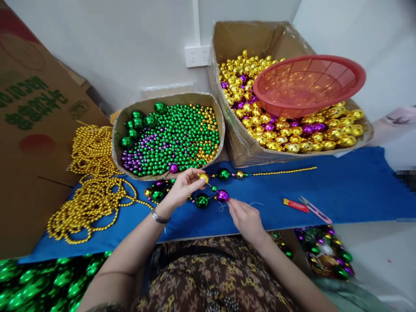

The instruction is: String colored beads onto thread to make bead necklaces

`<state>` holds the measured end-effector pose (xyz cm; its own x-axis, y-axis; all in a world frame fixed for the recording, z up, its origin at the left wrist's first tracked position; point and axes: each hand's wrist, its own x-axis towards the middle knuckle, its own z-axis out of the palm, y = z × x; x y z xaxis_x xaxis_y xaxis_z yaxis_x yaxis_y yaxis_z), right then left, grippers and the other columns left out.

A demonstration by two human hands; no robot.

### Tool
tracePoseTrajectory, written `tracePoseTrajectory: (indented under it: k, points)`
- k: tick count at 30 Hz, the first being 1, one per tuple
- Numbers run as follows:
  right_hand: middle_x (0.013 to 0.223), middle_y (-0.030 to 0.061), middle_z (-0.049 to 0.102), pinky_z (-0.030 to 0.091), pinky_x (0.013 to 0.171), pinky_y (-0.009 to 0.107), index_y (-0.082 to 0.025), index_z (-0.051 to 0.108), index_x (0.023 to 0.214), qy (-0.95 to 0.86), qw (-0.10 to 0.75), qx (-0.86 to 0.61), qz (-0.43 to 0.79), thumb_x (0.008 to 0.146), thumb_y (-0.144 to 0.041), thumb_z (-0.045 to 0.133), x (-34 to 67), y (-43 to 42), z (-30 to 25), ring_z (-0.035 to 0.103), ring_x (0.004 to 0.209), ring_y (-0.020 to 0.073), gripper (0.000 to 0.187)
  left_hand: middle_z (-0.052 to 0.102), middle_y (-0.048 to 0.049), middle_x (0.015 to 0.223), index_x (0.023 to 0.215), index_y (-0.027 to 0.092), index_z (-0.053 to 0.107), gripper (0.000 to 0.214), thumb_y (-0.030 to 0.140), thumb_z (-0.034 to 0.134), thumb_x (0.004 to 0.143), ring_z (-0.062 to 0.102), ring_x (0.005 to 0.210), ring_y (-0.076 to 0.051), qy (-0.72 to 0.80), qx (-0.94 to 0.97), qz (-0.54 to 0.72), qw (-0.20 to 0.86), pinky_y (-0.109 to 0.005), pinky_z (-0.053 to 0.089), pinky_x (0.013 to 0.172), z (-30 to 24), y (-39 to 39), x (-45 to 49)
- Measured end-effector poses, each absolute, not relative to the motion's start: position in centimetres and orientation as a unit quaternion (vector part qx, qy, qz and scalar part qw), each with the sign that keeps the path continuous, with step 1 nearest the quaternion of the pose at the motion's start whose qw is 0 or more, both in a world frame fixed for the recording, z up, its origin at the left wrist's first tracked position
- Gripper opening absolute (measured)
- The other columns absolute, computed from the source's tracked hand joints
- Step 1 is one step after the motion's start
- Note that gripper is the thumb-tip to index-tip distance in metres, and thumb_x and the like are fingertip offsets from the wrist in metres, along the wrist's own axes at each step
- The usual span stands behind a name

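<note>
My left hand point(183, 188) pinches a gold bead point(204, 177) on a strand of beads that lies on the blue cloth point(341, 186). My right hand point(243, 216) is closed in a pinch just below a purple bead point(222, 195), on a thin white thread point(251, 204). A green bead point(202, 200) sits between my hands. Further along the strand lie a green bead point(224, 174), a small gold bead point(239, 174) and a thin gold bead chain point(286, 171) running right.
A cardboard box of green, purple and gold beads point(169, 136) stands behind my hands. A bigger box of gold balls point(286, 125) holds a red basket point(308, 84). Gold chains point(94, 182) pile at left. Thread snips point(313, 210) and a red lighter point(295, 205) lie right.
</note>
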<state>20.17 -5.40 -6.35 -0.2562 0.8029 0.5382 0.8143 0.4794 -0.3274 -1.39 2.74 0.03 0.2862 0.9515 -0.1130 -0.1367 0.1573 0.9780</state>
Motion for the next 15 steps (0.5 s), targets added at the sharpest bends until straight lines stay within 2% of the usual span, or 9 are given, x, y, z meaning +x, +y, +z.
tracePoseTrajectory:
  k: [3, 7, 11, 15]
  points:
    - [0.080, 0.0075, 0.072, 0.051, 0.067, 0.025, -0.016, 0.063, 0.100, -0.794, 0.333, -0.508, 0.015, 0.098, -0.021, 0.042, 20.2, -5.5, -6.5, 0.067, 0.069, 0.0161, 0.022, 0.067, -0.0051, 0.088, 0.098, 0.015, 0.065, 0.036, 0.034, 0.078, 0.071, 0.063, 0.080, -0.014, 0.420, 0.487, 0.428, 0.635, -0.027, 0.057, 0.070, -0.3, 2.4, -1.0]
    - [0.089, 0.0082, 0.071, 0.057, 0.070, 0.028, -0.017, 0.059, 0.114, -0.779, 0.344, -0.483, 0.205, 0.098, -0.022, 0.036, 20.3, -5.6, -6.4, 0.070, 0.076, 0.0171, 0.027, 0.067, -0.0045, 0.086, 0.098, 0.014, 0.063, 0.037, 0.036, 0.077, 0.072, 0.063, 0.076, -0.013, 0.425, 0.485, 0.429, 0.633, -0.026, 0.055, 0.068, -0.7, 2.3, -0.7]
    - [0.095, 0.0071, 0.072, 0.060, 0.074, 0.033, -0.021, 0.044, 0.134, -0.683, 0.374, -0.487, 0.396, 0.100, -0.029, 0.035, 20.1, -5.5, -6.7, 0.071, 0.081, 0.0173, 0.036, 0.067, -0.0047, 0.088, 0.101, 0.015, 0.062, 0.038, 0.036, 0.077, 0.073, 0.062, 0.072, -0.012, 0.428, 0.514, 0.421, 0.613, -0.024, 0.052, 0.067, -0.8, 2.0, -0.3]
    - [0.092, 0.0058, 0.071, 0.060, 0.076, 0.035, -0.022, 0.032, 0.141, -0.574, 0.442, -0.451, 0.522, 0.099, -0.037, 0.039, 19.5, -5.1, -7.5, 0.071, 0.081, 0.0176, 0.045, 0.068, -0.0071, 0.098, 0.113, 0.017, 0.062, 0.041, 0.035, 0.073, 0.077, 0.063, 0.081, -0.015, 0.385, 0.586, 0.374, 0.607, -0.024, 0.050, 0.070, 0.5, 1.7, -0.2]
